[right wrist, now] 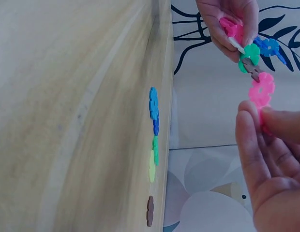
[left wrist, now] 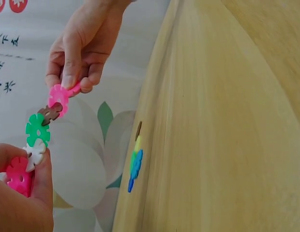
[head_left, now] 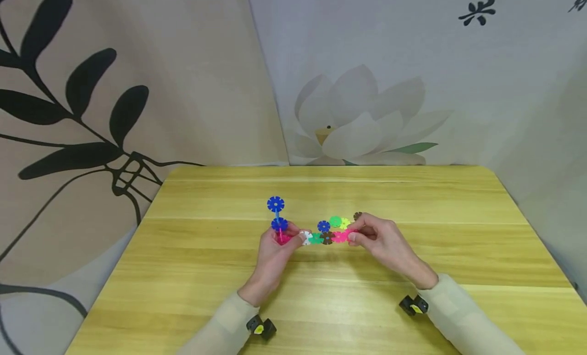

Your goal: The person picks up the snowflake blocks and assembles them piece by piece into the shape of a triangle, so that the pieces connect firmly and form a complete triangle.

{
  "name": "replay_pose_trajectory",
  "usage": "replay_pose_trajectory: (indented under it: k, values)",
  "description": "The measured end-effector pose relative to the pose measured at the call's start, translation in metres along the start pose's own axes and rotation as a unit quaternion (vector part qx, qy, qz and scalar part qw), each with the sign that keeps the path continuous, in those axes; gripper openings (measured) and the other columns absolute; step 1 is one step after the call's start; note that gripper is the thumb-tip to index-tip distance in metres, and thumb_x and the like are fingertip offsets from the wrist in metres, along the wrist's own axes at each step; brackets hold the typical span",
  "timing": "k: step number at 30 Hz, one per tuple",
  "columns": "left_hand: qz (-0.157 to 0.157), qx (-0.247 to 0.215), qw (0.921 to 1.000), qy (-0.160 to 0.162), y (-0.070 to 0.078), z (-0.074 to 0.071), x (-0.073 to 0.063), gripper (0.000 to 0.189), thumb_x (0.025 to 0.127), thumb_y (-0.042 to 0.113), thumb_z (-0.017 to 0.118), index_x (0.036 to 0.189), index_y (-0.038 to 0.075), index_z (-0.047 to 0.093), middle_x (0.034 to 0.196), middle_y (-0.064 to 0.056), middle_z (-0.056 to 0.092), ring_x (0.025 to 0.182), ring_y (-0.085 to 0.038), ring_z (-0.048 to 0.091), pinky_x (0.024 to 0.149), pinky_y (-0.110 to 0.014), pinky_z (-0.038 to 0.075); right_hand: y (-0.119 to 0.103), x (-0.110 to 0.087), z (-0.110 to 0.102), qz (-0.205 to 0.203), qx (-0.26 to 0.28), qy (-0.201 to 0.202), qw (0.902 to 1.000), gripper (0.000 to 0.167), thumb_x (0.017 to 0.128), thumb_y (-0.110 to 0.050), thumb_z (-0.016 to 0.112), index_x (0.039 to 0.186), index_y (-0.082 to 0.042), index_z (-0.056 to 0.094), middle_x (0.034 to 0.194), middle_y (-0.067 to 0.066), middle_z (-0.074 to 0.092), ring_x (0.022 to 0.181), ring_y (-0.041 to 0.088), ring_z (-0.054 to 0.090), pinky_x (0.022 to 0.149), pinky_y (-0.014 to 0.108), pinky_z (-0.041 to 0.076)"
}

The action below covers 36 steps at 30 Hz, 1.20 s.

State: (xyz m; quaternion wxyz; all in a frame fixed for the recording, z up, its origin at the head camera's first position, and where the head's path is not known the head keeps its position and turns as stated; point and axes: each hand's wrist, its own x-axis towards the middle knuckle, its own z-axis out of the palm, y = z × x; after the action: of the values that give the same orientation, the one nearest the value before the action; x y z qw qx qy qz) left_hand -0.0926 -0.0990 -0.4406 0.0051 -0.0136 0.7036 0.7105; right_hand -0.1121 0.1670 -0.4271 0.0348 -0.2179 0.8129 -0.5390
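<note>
Both hands hold a chain of notched plastic snowflake discs between them. My left hand (head_left: 270,258) grips the chain's left part, with its thumb at the white disc (head_left: 306,238) and a pink disc (left wrist: 18,175) among its fingers. From the white disc run a green disc (left wrist: 37,129), a brown disc (left wrist: 51,113) and a pink disc (right wrist: 262,90). At the right end, my right hand (head_left: 390,243) pinches another pink disc between thumb and fingertips. Linked blue discs (head_left: 275,204) extend away from the left hand. Fingers partly cover the pink discs.
Loose discs lie on the wooden table (head_left: 183,273) beyond the chain: a light blue one (right wrist: 153,102), a blue one (head_left: 323,226), a green one (head_left: 336,221), a yellow one (right wrist: 152,166) and a brown one (right wrist: 150,211). A printed cloth backdrop (head_left: 206,80) stands behind the table.
</note>
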Motion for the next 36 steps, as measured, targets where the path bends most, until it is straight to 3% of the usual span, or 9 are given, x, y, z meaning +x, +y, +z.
replay_pose_trajectory:
  k: [9,15,21,28,36]
  values:
    - [0.010,0.003,0.9999,0.012,0.005,0.005,0.000,0.018,0.089,0.003,0.075,0.102,-0.002,0.065,0.094,-0.009,0.069,0.080,-0.019,0.060,0.071,-0.027,0.052,0.002,-0.005,-0.003,-0.024,-0.008,0.024,0.9994,0.011,0.097,-0.005,0.072,0.106,-0.010,0.070,0.093,0.003,0.073,0.082,0.026,0.074,0.071,0.037,0.062]
    - [0.022,-0.001,0.9997,0.012,0.010,0.010,0.001,0.018,0.088,0.004,0.077,0.101,0.001,0.066,0.095,-0.008,0.070,0.081,-0.019,0.062,0.071,-0.026,0.053,-0.002,-0.007,-0.006,-0.040,-0.034,0.060,0.9968,0.013,0.098,-0.005,0.070,0.110,-0.012,0.068,0.098,0.000,0.072,0.085,0.026,0.073,0.082,0.025,0.060]
    - [0.028,-0.005,0.9996,0.009,0.011,0.010,-0.001,0.017,0.089,0.003,0.076,0.103,0.000,0.066,0.098,-0.009,0.071,0.084,-0.020,0.064,0.072,-0.026,0.054,-0.005,-0.007,-0.007,-0.025,-0.045,0.072,0.9961,0.014,0.099,-0.006,0.069,0.112,-0.008,0.066,0.097,0.002,0.073,0.085,0.024,0.073,0.086,0.022,0.058]
    - [0.024,0.000,0.9997,0.008,0.011,0.008,-0.002,0.018,0.090,0.004,0.076,0.104,0.001,0.065,0.098,-0.009,0.071,0.079,-0.017,0.059,0.068,-0.024,0.050,-0.009,-0.009,-0.008,-0.017,-0.038,0.067,0.9969,0.014,0.100,-0.008,0.069,0.113,-0.009,0.066,0.099,0.002,0.073,0.087,0.025,0.073,0.085,0.023,0.058]
    - [0.023,0.001,0.9997,0.012,0.010,0.008,-0.002,0.017,0.090,0.003,0.075,0.103,0.001,0.065,0.100,-0.010,0.072,0.077,-0.015,0.056,0.066,-0.023,0.048,-0.009,-0.010,-0.007,-0.011,-0.033,0.063,0.9974,0.013,0.100,-0.009,0.069,0.113,-0.008,0.067,0.099,0.006,0.073,0.087,0.015,0.072,0.085,0.025,0.059]
